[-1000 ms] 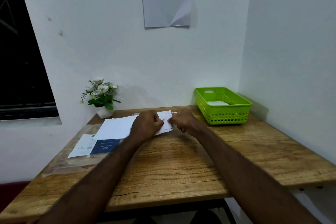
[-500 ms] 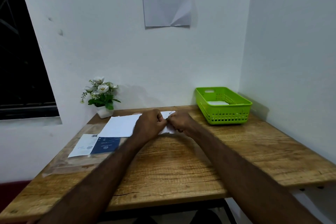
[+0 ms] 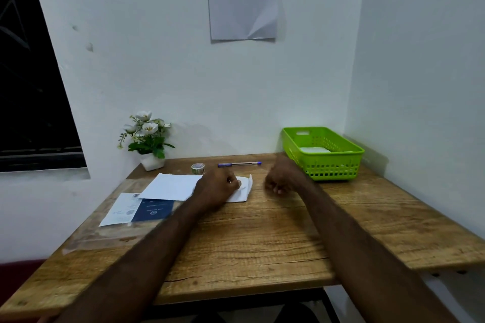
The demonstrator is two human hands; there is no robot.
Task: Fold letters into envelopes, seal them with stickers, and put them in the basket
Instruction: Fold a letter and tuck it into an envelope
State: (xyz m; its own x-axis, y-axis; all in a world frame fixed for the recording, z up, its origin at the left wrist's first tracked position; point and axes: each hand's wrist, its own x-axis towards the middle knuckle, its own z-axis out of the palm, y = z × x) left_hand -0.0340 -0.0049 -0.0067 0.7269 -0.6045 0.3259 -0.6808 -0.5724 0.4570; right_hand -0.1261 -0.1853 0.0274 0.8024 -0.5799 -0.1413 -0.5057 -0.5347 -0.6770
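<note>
**Now: left hand on the envelope, right hand lifted off**

Now the left hand presses on a white envelope in the middle of the wooden table, toward its far edge. Its fingers are curled on the paper. The envelope lies flat; its right end curls up a little, and its long axis seems to run left to right, though the hand covers much of it. The right hand is just beside it, apart from the paper, with fingers loosely curled and holding nothing.

A flat stack of white sheets lies to the left, partly under the left wrist. Near the far edge are a small roll of stickers and a pen, lying parallel to that edge. The green plastic basket, with lattice walls, stands at the far right corner and has white paper inside. The near half of the table shows bare wood grain.
</note>
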